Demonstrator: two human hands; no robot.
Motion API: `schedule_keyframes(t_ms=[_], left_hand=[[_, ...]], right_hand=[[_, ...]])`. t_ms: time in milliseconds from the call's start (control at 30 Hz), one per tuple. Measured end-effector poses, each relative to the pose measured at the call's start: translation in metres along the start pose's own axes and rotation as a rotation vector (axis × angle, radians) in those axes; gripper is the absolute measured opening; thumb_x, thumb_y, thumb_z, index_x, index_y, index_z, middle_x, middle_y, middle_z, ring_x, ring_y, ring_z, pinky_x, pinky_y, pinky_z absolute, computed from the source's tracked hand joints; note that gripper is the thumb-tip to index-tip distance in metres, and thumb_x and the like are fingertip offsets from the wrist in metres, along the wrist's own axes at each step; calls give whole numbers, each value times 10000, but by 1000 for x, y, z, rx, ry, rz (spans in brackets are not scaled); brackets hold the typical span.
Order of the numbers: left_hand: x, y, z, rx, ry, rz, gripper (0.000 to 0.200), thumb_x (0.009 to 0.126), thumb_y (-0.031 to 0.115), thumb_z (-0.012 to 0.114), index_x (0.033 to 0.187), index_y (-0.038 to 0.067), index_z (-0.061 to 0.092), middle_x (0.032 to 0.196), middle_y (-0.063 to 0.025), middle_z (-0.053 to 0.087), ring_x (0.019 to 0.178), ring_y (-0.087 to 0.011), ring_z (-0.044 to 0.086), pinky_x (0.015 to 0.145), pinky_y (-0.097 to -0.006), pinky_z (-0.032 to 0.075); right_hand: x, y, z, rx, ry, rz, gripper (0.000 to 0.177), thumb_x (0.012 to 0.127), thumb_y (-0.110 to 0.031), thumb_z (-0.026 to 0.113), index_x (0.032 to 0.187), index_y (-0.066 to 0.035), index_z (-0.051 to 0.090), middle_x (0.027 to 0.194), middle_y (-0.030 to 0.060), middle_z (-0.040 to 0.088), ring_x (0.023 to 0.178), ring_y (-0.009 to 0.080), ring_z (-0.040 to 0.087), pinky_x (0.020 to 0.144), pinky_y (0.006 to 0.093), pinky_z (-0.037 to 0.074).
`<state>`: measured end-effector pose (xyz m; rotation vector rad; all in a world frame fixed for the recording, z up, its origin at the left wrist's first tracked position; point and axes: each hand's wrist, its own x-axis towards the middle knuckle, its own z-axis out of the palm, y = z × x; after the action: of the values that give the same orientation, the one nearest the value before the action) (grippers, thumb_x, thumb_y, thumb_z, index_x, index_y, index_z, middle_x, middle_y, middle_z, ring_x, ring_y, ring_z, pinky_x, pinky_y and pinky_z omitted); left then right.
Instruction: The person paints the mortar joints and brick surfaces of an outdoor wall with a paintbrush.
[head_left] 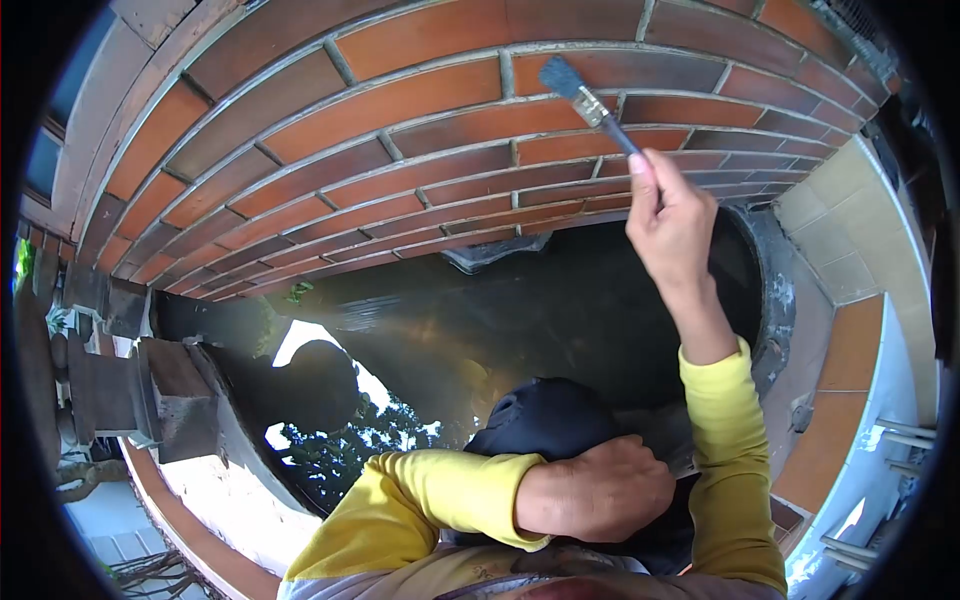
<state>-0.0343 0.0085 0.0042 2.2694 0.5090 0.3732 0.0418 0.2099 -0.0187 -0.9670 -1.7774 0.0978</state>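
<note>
My right hand [672, 220] is raised at arm's length, fingers closed around the dark handle of a paintbrush [591, 108]. The brush tilts up to the left, and its dark bristles overlap the upper courses of a brick wall [430, 90] in this view. The wall has orange and brown bricks with pale mortar lines. Down near my body, my left hand [610, 490] is closed in a fist across my dark-clothed knee [548, 415]. Nothing shows in that fist, though its underside is hidden. Yellow sleeves cover both my forearms.
Below the wall lies a pond [590, 300] of dark water reflecting sky and leaves. A curved concrete rim [780, 310] bounds it on the right, beside a tiled ledge [845, 420]. Stone balusters [110, 395] stand at the left.
</note>
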Motion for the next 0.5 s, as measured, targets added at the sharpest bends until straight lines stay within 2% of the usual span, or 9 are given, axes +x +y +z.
schedule_keyframes(t_ms=[67, 133, 167, 233, 400, 500], left_hand=[[1, 2, -2, 25, -36, 6, 167, 809, 158, 638, 771, 0, 601, 610, -120, 619, 599, -297, 652, 697, -389, 496], [8, 5, 0, 48, -109, -25, 174, 817, 159, 634, 776, -7, 607, 620, -123, 627, 601, -300, 652, 698, -391, 499], [10, 6, 0, 64, -139, -43, 177, 821, 160, 632, 779, -10, 609, 625, -124, 631, 602, -301, 653, 699, -391, 500], [11, 4, 1, 63, -141, -47, 181, 826, 159, 629, 782, -15, 612, 616, -123, 629, 592, -303, 648, 697, -393, 501], [2, 3, -3, 37, -28, -2, 165, 822, 142, 623, 788, -19, 610, 590, -125, 617, 569, -304, 641, 698, -390, 505], [3, 5, -2, 25, -18, 7, 153, 802, 130, 636, 792, -20, 607, 584, -127, 616, 567, -307, 645, 705, -385, 510]], right_hand=[[-14, -35, 23, 55, -111, -153, 125, 951, -155, 689, 980, -36, 668, 655, 124, 649, 534, 292, 673, 466, 399, 512], [-11, -82, 82, 23, -311, -402, 215, 1013, -184, 564, 980, 5, 660, 704, 131, 682, 531, 277, 683, 446, 396, 543], [2, -88, 98, 39, -355, -408, 233, 1022, -154, 527, 1007, 34, 662, 703, 152, 681, 537, 281, 687, 441, 388, 540], [33, -67, 110, -29, -339, -411, 225, 1001, -148, 547, 934, 14, 687, 703, 161, 685, 551, 288, 694, 456, 402, 543], [56, -8, 51, -53, -197, -356, 212, 977, -199, 623, 870, -26, 684, 696, 154, 681, 613, 359, 691, 565, 469, 554], [49, 10, 28, -106, -158, -308, 201, 985, -207, 629, 869, -46, 660, 719, 155, 675, 649, 385, 679, 558, 472, 529]])
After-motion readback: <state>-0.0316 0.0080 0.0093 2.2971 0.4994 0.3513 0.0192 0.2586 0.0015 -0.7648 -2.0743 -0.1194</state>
